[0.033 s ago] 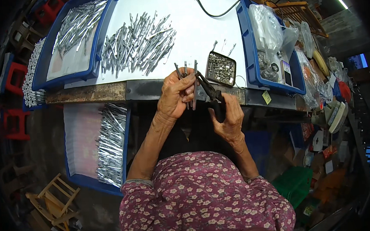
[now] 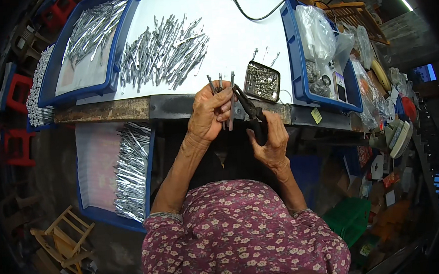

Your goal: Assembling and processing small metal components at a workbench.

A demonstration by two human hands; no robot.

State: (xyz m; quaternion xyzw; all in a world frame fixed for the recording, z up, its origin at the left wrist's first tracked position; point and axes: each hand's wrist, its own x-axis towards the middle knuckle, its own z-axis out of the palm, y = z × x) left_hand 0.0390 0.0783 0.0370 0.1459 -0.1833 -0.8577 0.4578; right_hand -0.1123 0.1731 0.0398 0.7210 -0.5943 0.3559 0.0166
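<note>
My left hand [image 2: 209,110] is closed around several thin metal strips [image 2: 230,120], held roughly upright at the table's front edge. My right hand [image 2: 272,140] grips dark-handled pliers [image 2: 248,106], whose jaws reach up and left to the rightmost strip near its upper end. Whether the jaws press on that strip is too small to tell. Just beyond the pliers, a dark square tray [image 2: 263,86] of small metal pieces sits on the white table top. A loose pile of similar strips [image 2: 166,52] lies farther left.
A blue bin [image 2: 111,76] of strips stands at the left, and another blue bin [image 2: 85,208] with strips is below the table edge. At the right, a blue bin [image 2: 297,57] holds plastic bags. A black cable [image 2: 260,18] curls at the back.
</note>
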